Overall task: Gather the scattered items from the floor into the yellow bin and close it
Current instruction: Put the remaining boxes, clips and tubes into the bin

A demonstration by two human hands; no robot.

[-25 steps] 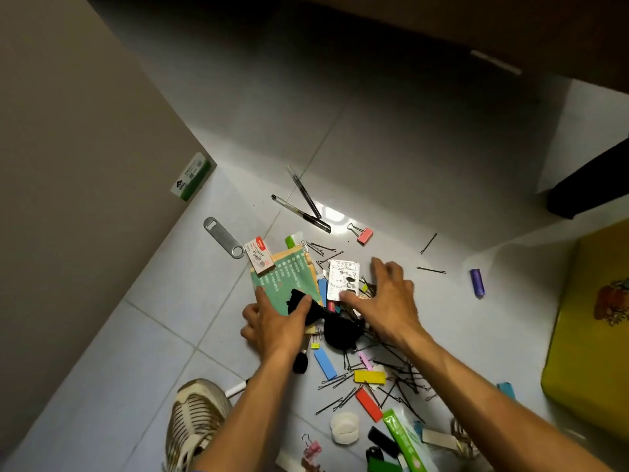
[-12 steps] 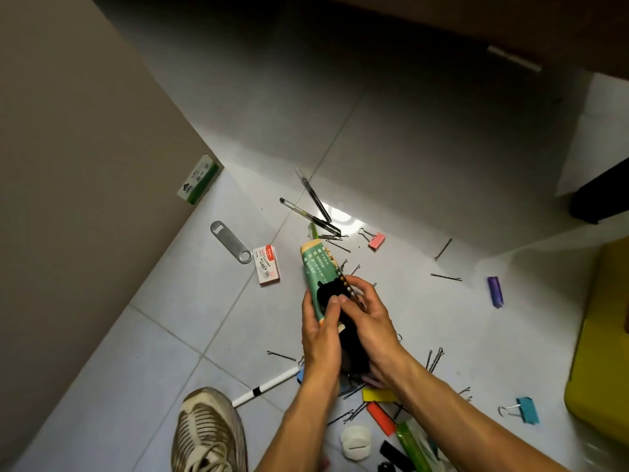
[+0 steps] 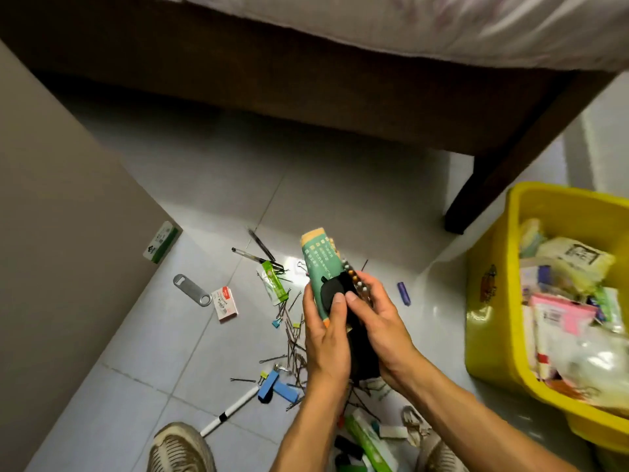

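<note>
My left hand [image 3: 327, 338] and my right hand [image 3: 380, 321] together grip a bundle held above the floor: a green and orange packet [image 3: 318, 264], a black object [image 3: 332, 294] and a strip of pills [image 3: 355, 281]. The yellow bin [image 3: 490, 321] stands open at the right, full of packets. Loose on the tiles below lie hairpins [image 3: 292, 335], a green sachet [image 3: 274, 282], black pens [image 3: 257, 253], a red and white box [image 3: 224, 303], a metal bottle opener [image 3: 191, 289], a purple tube [image 3: 403, 292], blue clips [image 3: 277, 386] and a white marker [image 3: 229, 413].
A beige cabinet wall [image 3: 61, 250] rises at the left with a green and white box [image 3: 161, 241] at its foot. A dark wooden bed frame [image 3: 306, 97] and its leg [image 3: 476, 195] stand behind. My shoes [image 3: 182, 449] are at the bottom edge.
Both hands scooped the packet and black object off the floor and lifted them. The view has swung right, so the open yellow bin now shows.
</note>
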